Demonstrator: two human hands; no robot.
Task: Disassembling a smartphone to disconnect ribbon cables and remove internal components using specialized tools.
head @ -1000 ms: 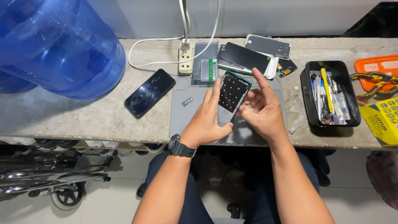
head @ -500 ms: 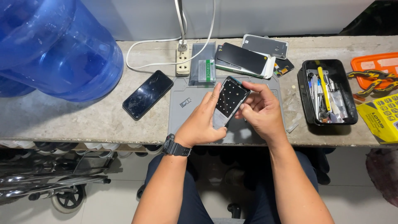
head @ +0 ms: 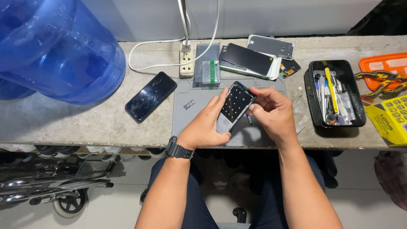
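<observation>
My left hand (head: 207,126) grips a phone (head: 234,106) from below and the left, holding it tilted above the grey work mat (head: 190,111). The side facing me is dark with a grid of small pale dots. My right hand (head: 273,111) holds the phone's right edge, fingertips pressed at its upper right corner. A black watch (head: 178,149) is on my left wrist.
A cracked black phone (head: 151,96) lies left of the mat. A power strip (head: 185,62), a packet (head: 208,70) and stacked phones (head: 250,60) sit behind it. A black tool tray (head: 334,94), orange tray (head: 383,68) and yellow box (head: 391,118) stand right. Blue water jugs (head: 55,46) fill the left.
Both hands have kept the phone; my right fingers have closed in from spread over its side to pinching its upper right edge. The view has shifted slightly.
</observation>
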